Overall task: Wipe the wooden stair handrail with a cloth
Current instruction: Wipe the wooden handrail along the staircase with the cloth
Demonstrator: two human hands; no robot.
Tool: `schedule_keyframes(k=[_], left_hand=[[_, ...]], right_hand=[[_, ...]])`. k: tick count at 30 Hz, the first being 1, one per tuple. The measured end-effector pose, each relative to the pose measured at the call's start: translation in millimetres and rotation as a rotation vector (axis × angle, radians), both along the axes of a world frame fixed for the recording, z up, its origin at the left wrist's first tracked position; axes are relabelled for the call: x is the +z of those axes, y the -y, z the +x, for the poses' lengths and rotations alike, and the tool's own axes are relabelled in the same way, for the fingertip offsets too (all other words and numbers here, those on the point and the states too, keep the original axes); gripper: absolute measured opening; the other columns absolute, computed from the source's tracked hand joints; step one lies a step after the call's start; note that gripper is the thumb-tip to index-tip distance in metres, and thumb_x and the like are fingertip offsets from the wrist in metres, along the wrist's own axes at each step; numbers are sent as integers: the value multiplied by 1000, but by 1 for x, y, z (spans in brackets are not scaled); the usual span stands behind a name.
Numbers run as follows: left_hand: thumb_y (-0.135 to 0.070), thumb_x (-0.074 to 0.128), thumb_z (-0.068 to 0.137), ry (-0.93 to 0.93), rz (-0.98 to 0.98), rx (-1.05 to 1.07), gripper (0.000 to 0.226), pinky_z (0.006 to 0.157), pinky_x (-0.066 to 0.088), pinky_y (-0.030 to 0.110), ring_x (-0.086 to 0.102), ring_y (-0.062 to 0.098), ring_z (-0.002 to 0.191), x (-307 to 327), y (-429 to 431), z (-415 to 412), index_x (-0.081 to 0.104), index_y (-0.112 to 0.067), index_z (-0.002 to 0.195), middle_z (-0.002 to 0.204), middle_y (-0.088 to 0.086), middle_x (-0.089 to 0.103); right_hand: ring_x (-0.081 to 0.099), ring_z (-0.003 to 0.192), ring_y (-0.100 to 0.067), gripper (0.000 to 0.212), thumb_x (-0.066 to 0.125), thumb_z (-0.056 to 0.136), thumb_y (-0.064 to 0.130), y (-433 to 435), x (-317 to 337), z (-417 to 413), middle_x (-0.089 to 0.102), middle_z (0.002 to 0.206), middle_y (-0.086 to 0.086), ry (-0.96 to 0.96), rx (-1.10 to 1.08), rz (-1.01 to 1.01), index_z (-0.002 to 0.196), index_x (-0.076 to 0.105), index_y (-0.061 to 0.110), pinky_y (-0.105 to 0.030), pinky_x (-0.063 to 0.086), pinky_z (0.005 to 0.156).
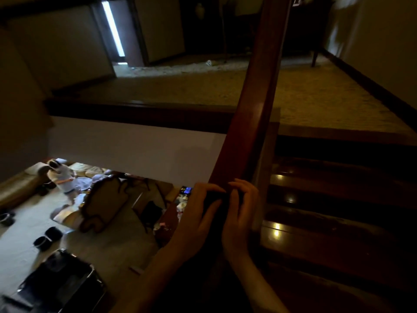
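The reddish-brown wooden handrail [252,105] runs from the lower middle of the head view up toward the top. A dark cloth [215,201] lies over the rail at its lower end, mostly covered by my hands. My left hand [198,213] grips the cloth and the rail from the left side, fingers curled over the top. My right hand [241,211] holds the cloth from the right, fingers bent onto it. Both hands sit side by side on the rail.
Dark glossy wooden stairs [327,199] rise on the right to a carpeted landing [304,93]. Left of the rail is an open drop to a room below, with a person [63,177], sofas and dark bowls [47,238] on the floor.
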State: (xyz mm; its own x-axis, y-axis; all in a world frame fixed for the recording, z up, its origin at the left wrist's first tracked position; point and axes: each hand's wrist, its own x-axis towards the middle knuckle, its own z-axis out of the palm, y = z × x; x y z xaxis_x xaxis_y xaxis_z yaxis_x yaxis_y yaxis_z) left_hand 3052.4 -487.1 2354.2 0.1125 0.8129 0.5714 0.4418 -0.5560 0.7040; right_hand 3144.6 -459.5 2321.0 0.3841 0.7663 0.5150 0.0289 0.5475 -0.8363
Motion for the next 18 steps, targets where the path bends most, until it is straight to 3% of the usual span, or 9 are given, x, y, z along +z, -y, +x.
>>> schedule_keyframes(k=[2,4,6,7,9,11,13,16,18], left_hand=[[-23,43,102,243,-108,2,12,78,51,23,62,11,91,16,-3,32,49,-22,113,100,-4,60],[-34,42,100,448,-228,-44,23,73,53,22,65,12,88,26,-7,56,47,-22,118,102,0,61],[-46,38,95,479,-324,-92,43,80,53,21,65,11,101,26,-13,74,48,-20,128,117,5,60],[-47,35,94,434,-364,-115,48,87,52,22,62,10,111,25,-15,81,47,-20,133,125,5,57],[-42,33,98,215,-333,-112,44,100,46,23,53,5,124,22,-24,90,45,-28,138,136,-3,49],[-34,37,101,-75,-149,11,40,107,38,17,42,-2,132,23,-40,90,38,-34,141,143,-15,41],[-27,37,102,-307,7,176,48,117,25,21,23,2,144,24,-64,80,28,-26,149,156,-11,28],[-34,29,101,-352,-57,286,60,122,4,32,-11,-1,147,34,-103,65,0,-24,153,160,-17,-7],[-40,23,101,-319,-113,270,58,124,1,38,-17,-6,144,41,-124,65,-8,-33,149,154,-26,-15]], right_hand=[[56,115,-16,31,43,98,47,10,-1,9,57,121,4,-34,134,4,119,55,27,-33,46,97],[56,119,-12,41,46,95,55,12,0,24,57,126,11,-88,208,-25,128,51,31,-27,47,97],[56,117,-2,34,55,94,45,5,5,44,58,121,25,-162,219,-81,126,51,37,-16,46,93],[58,114,-1,30,58,94,35,-1,7,56,59,118,27,-210,207,-114,123,52,38,-14,47,91],[60,113,-8,32,62,95,19,-16,12,79,61,117,18,-295,162,-164,122,54,35,-23,52,92],[58,113,-15,35,63,93,10,-38,20,98,57,121,3,-309,84,-216,123,55,27,-40,52,97],[52,113,-12,30,61,93,6,-64,29,106,49,123,1,-311,8,-272,119,57,22,-45,48,101],[49,107,0,25,63,93,8,-87,40,96,44,118,0,-262,-23,-189,114,59,21,-29,47,101],[48,107,5,26,69,89,13,-90,40,82,44,116,0,-149,0,-94,113,62,20,-14,45,95]])
